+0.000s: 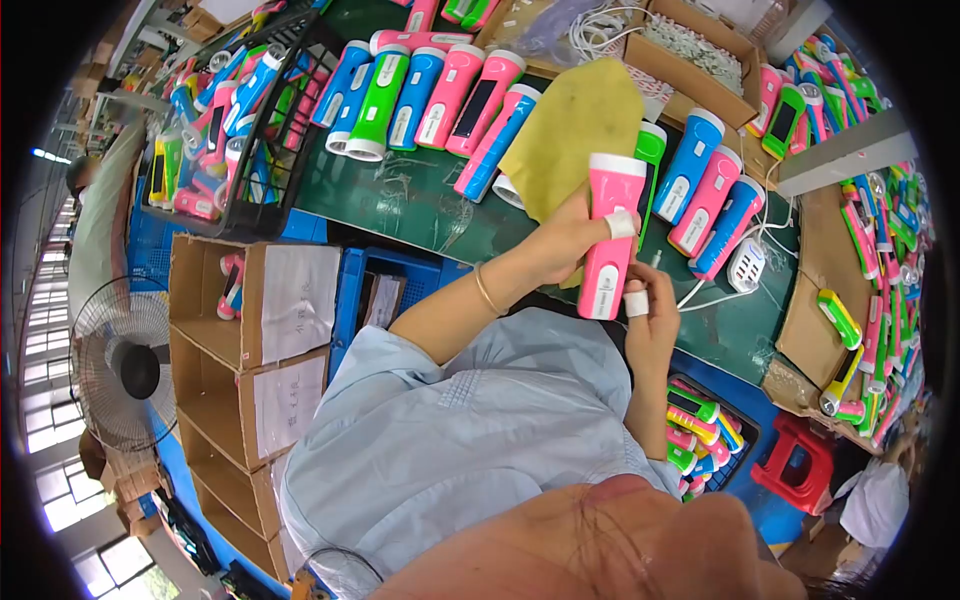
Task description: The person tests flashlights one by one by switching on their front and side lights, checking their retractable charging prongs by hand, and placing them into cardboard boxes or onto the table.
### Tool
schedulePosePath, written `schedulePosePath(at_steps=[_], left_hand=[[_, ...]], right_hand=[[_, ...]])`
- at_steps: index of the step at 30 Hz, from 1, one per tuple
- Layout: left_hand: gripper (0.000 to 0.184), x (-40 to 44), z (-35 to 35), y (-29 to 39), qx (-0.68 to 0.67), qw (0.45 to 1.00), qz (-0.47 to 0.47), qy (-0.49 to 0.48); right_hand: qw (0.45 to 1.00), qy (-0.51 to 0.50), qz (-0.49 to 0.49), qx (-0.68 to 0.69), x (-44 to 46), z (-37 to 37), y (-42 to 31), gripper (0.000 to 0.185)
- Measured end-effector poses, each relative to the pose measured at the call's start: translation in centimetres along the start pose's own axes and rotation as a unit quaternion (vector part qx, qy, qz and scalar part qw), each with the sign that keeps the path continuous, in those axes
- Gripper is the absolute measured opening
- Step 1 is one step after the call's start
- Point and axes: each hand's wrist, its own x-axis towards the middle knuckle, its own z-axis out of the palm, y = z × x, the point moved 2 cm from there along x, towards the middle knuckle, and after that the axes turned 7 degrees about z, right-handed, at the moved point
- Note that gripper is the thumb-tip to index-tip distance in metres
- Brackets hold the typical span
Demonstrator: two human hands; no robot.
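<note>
My left hand [572,236], with a bracelet on its wrist and tape on the thumb, is closed round a pink flashlight [606,262] with a white head. The flashlight stands nearly upright in view, head pointing away from me. My right hand [652,300], also with a taped finger, is closed beside the flashlight's lower end. Between its fingertips is a small cable plug [656,258], apart from the flashlight. A yellow cloth [575,125] lies just beyond my left hand. Near my right hand stand a blue flashlight [690,165] and several others.
A white charging hub [746,265] with cables sits on the green table [420,205]. Flashlights fill a black crate [270,150] at left and a cardboard box [815,325] at right. Cardboard shelves [215,345], a fan [138,370] and a red stool [795,465] stand around the table.
</note>
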Motion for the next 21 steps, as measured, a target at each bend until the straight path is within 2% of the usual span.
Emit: schedulePosePath(at_steps=[1,3,8,11,13,14,15,18,19,20,21], left_hand=[[0.033,0.5,0.1,0.1,-0.029,0.999,-0.033,-0.014],[0.032,1.7,0.3,0.4,-0.088,0.990,-0.098,-0.042],[0.033,3.5,1.5,1.1,-0.182,0.974,-0.130,-0.022],[0.032,4.1,1.1,1.2,-0.159,0.975,-0.154,-0.029],[0.032,4.4,0.9,1.1,-0.064,0.990,-0.127,0.017],[0.032,4.6,0.7,1.0,-0.016,0.992,-0.116,0.041],[0.031,5.1,0.2,1.1,0.016,0.998,-0.066,0.017],[0.029,6.1,-1.0,3.6,0.131,0.986,0.078,-0.073],[0.029,6.1,-1.0,5.3,0.268,0.945,0.166,-0.084],[0.046,6.9,-1.6,5.8,0.365,0.886,0.284,-0.037],[0.064,7.7,-2.2,6.1,0.453,0.798,0.397,0.010]], right_hand=[[0.998,0.035,0.044,0.034,0.0,-0.3,0.6,0.014],[0.995,0.091,0.034,0.012,-0.3,-1.0,0.6,0.011],[0.994,0.096,0.044,0.001,-0.7,-0.8,1.0,0.009],[0.995,0.092,0.039,0.014,-0.7,-0.9,1.7,0.014],[0.991,0.111,0.051,0.059,-0.5,-0.9,1.4,0.020],[0.990,0.069,0.045,0.110,-0.4,-1.4,0.9,0.028],[0.983,0.074,0.042,0.160,-0.1,-1.3,0.3,0.030],[0.965,0.052,0.115,0.230,0.7,-2.3,-0.2,0.031],[0.957,0.046,0.137,0.252,1.0,-2.7,0.3,0.031],[0.956,0.049,0.128,0.258,1.3,-2.9,0.5,0.031],[0.954,0.057,0.126,0.266,1.5,-2.8,0.4,0.028]])
